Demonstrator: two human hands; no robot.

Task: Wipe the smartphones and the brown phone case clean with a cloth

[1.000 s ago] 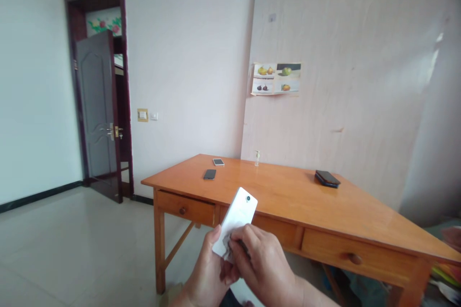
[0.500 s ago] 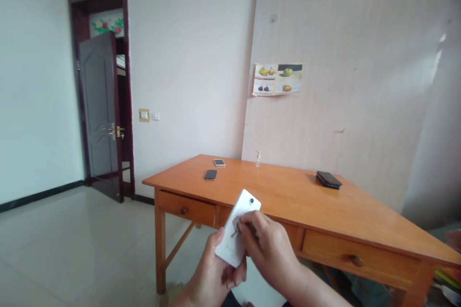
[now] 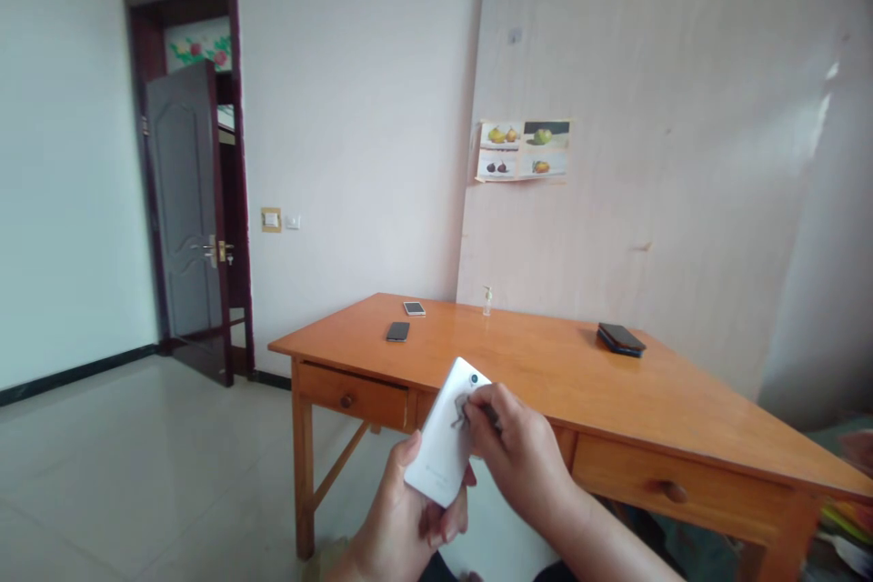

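I can read nothing from here; the faint lettering [image 3: 437,475] on the back of the white phone [image 3: 436,443] is too small

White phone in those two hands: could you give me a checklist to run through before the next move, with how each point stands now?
1. Left hand supports the white phone: ok, thumb along one edge, fingers around the other.
2. Back faces up: ok, the camera lens shows.
3. Right hand has hold of the grayish scrap: ok, pinched at the phone's back.
4. Whole back in sight: not ok, the right hand and scrap cover part.
5. Screen undamaged: cannot tell, it faces away.
6. Dark phone clear of both hands: ok, flat on the table.
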